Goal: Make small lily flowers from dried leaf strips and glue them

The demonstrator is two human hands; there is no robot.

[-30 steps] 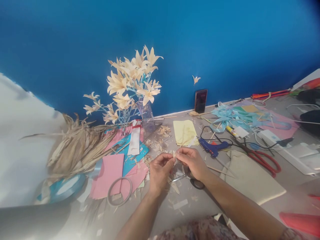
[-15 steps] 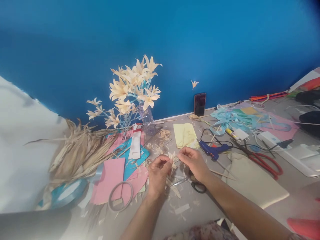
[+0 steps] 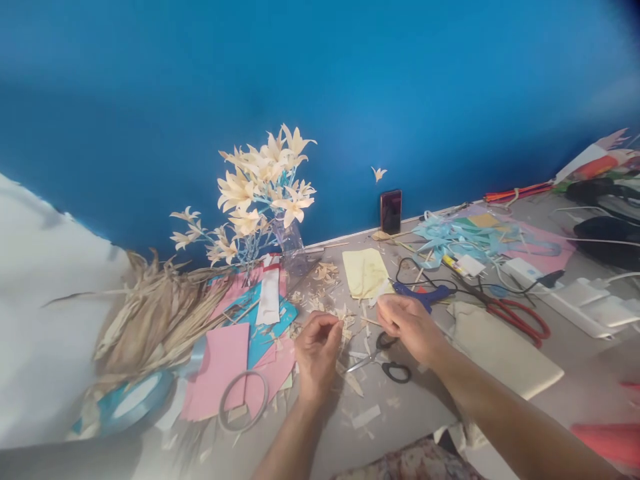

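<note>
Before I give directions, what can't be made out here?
In the head view:
Right hand: the hand itself hides whatever it may hold.
Left hand: pale scraps beyond it obscure anything it pinches.
Blue glue gun: partly covered by the right hand.
Red item, lower right: cut off by the picture's edge.

A plain blue wall (image 3: 425, 87) is filling the whole upper part of the view, brightening around the upper middle, deepening to a darker blue low on the left and fading almost to black in the upper right corner. Below it a grey tabletop (image 3: 385, 400) is spreading forward, while a thin whitish strip (image 3: 350, 234) is running along the line where the two are meeting. At the left a smooth white surface (image 3: 40, 267) is catching pale, hazy light, its upper edge slanting down toward the right.
</note>
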